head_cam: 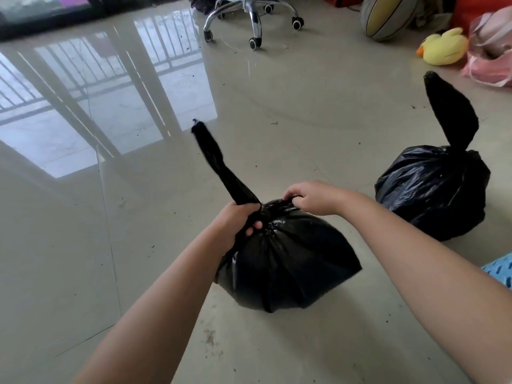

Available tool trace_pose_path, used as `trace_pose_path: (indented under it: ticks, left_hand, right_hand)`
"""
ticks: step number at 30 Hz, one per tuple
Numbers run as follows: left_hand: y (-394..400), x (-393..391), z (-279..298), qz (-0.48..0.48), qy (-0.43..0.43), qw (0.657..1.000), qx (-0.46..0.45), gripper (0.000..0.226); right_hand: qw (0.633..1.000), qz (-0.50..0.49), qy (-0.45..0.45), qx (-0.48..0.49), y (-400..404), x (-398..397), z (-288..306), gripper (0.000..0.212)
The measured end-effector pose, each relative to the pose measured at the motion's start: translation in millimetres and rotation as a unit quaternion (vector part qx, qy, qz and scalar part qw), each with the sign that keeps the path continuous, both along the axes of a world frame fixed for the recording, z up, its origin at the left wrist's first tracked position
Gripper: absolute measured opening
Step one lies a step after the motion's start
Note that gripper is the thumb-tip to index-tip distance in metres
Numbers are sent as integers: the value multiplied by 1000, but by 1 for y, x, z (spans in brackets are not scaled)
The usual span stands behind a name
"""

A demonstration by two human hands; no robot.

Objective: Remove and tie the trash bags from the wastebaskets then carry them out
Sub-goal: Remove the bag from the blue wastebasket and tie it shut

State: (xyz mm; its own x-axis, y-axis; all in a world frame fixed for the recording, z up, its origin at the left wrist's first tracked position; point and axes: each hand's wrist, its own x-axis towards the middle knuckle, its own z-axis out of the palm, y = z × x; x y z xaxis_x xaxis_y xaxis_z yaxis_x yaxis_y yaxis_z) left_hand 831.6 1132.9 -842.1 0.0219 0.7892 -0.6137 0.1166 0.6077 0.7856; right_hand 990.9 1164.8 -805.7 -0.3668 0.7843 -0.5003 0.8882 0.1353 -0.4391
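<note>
A black bag [288, 261] sits on the floor [83, 245] near the person. The left hand [238, 220] has its fingers clenched around the bag's gathered neck, one twisted tail sticking up. The right hand [310, 199] grips the other tail at the knot. A second bag [435, 189], already tied, rests on the floor to the right, apart.

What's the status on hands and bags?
Both hands shut on near bag: left hand at neck, right hand pulling plastic. Second bag on floor beside it. Nothing in the way.
</note>
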Motion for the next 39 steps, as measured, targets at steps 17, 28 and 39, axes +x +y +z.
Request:
trace_pose_path:
  ticks: [17, 28, 39]
  left_hand:
    - [-3, -6, -8, 86, -346, 932, -65, 38]
    - [14, -14, -12, 171, -279, 945, 3, 46]
    - [8, -9, -15, 224, -283, 931, 53, 55]
  right_hand:
    - [935, -190, 299, 1, 2, -7, 33, 42]
    - [910, -121, 312, -245, -19, -3, 14, 39]
    - [906, -89, 190, -368, -29, 8, -11, 34]
